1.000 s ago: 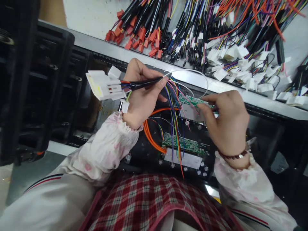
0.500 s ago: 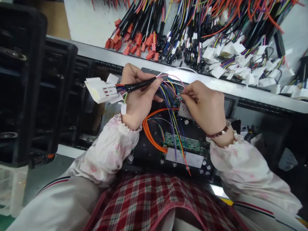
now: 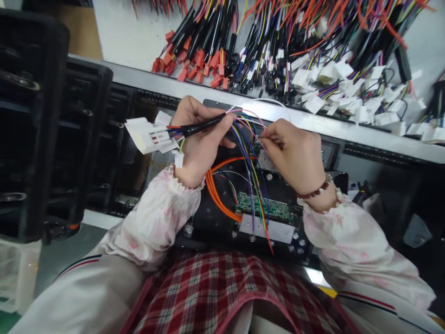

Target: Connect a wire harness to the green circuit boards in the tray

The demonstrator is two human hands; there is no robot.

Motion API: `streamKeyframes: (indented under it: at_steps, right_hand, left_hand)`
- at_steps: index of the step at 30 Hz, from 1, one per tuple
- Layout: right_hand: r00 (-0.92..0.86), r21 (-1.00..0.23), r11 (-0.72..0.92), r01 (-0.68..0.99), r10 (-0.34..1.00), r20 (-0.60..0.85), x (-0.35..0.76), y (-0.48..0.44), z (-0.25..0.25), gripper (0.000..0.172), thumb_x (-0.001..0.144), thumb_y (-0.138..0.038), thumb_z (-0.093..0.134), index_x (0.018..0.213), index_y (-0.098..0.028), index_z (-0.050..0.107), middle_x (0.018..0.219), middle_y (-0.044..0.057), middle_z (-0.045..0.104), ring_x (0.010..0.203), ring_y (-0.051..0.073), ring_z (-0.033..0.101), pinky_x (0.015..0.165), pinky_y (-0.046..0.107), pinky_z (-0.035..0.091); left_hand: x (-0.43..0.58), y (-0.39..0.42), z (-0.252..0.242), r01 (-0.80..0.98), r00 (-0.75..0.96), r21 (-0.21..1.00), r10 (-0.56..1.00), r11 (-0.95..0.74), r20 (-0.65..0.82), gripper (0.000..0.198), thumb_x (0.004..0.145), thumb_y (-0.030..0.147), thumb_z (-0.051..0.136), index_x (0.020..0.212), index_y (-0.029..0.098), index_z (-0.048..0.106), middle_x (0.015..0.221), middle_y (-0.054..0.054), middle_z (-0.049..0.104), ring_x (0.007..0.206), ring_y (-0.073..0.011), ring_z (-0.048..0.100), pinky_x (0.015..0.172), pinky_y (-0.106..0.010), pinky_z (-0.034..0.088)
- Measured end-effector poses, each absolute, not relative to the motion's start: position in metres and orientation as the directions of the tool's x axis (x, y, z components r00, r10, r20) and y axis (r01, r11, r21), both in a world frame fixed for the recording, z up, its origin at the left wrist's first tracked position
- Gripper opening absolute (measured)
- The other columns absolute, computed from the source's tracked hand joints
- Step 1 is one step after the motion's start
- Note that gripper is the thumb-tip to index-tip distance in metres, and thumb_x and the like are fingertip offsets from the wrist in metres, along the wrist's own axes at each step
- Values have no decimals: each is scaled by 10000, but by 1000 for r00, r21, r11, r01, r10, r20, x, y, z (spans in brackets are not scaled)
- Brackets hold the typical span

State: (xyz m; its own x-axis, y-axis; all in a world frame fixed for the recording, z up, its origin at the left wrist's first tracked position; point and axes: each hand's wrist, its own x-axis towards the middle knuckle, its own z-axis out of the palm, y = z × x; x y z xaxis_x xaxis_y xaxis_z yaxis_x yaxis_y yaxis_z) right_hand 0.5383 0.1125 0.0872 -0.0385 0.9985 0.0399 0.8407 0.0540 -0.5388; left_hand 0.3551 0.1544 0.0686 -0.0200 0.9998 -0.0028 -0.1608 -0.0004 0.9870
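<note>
My left hand (image 3: 200,139) is closed round a wire harness by its black sleeve (image 3: 203,125). White connector plugs (image 3: 149,134) stick out to the left of that hand. Loose coloured wires (image 3: 253,185) fan down from the sleeve over a black fixture (image 3: 208,218) holding a green circuit board (image 3: 267,208). A loop of orange cable (image 3: 217,195) curls beside the board. My right hand (image 3: 295,155) pinches a thin pink wire (image 3: 255,130) from the fan, close to my left fingertips.
A grey shelf (image 3: 347,127) behind carries several bundled harnesses with red plugs (image 3: 194,60) and white plugs (image 3: 340,83). Stacked black crates (image 3: 38,130) stand at the left. A red plaid apron (image 3: 222,297) lies over my lap.
My right hand left the upper green board, moved left to the wire fan and pinched a thin pink wire. My left hand kept its hold on the harness.
</note>
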Motion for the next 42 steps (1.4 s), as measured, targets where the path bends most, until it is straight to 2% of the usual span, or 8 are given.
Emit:
streamKeyframes:
  at_steps: [4, 7, 13, 19, 28, 36, 39, 42]
  right_hand:
    - [-64, -441, 98, 892, 994, 90, 544, 97, 99, 120, 959, -287, 627, 956, -182, 684, 885, 52, 718, 823, 199, 672, 709, 323, 474]
    - [-133, -379, 148, 914, 989, 65, 550, 81, 112, 198, 983, -318, 579, 889, -179, 685, 881, 69, 667, 832, 209, 639, 706, 332, 463]
    - [27, -458, 73, 886, 978, 208, 546, 87, 113, 124, 964, -291, 589, 947, -201, 673, 866, 45, 710, 768, 185, 673, 713, 328, 501]
    - [58, -522, 11, 853, 992, 116, 545, 101, 88, 67, 922, -252, 611, 925, -198, 650, 825, 20, 710, 736, 167, 697, 699, 304, 528]
    - [61, -508, 15, 861, 989, 132, 545, 99, 85, 74, 894, -256, 610, 886, -194, 650, 793, 22, 720, 682, 157, 685, 677, 286, 526]
    - [33, -480, 20, 877, 994, 102, 547, 98, 85, 75, 906, -273, 623, 890, -202, 645, 792, 14, 707, 685, 161, 667, 653, 285, 494]
    - [40, -423, 19, 906, 991, 129, 542, 96, 92, 109, 942, -315, 618, 933, -210, 645, 840, 30, 696, 751, 179, 655, 692, 307, 485]
    - [-64, -380, 107, 919, 990, 123, 537, 94, 103, 138, 948, -333, 615, 916, -202, 645, 883, 59, 657, 840, 202, 633, 745, 324, 478]
  left_hand:
    - [356, 155, 71, -211, -23, 977, 999, 24, -29, 393, 771, 145, 842, 812, 270, 471, 828, 23, 734, 656, -183, 726, 418, -266, 600]
    - [358, 155, 71, -224, -33, 974, 998, 36, -45, 394, 770, 170, 836, 804, 267, 456, 825, 17, 731, 677, -195, 739, 401, -256, 590]
    - [358, 155, 70, -233, -30, 972, 998, 39, -47, 412, 788, 224, 836, 825, 273, 428, 820, 8, 708, 645, -188, 712, 402, -276, 603]
    - [357, 156, 69, -188, -8, 982, 1000, 19, -21, 374, 833, 183, 792, 843, 266, 427, 801, 13, 674, 661, -177, 705, 422, -254, 611]
    - [359, 157, 65, -293, -23, 955, 999, 37, -46, 386, 816, 130, 776, 817, 242, 407, 763, 18, 688, 625, -168, 721, 391, -220, 581]
    - [359, 156, 70, -265, -10, 963, 998, 55, -60, 369, 824, 118, 780, 798, 238, 432, 807, 0, 716, 618, -165, 722, 403, -231, 589]
    - [359, 156, 75, -247, -7, 965, 996, 87, -91, 383, 816, 114, 790, 792, 248, 432, 805, 12, 708, 646, -175, 731, 398, -240, 588]
    - [360, 155, 79, -230, 6, 965, 992, 123, -125, 382, 833, 111, 769, 788, 247, 416, 815, 20, 710, 673, -167, 735, 420, -235, 593]
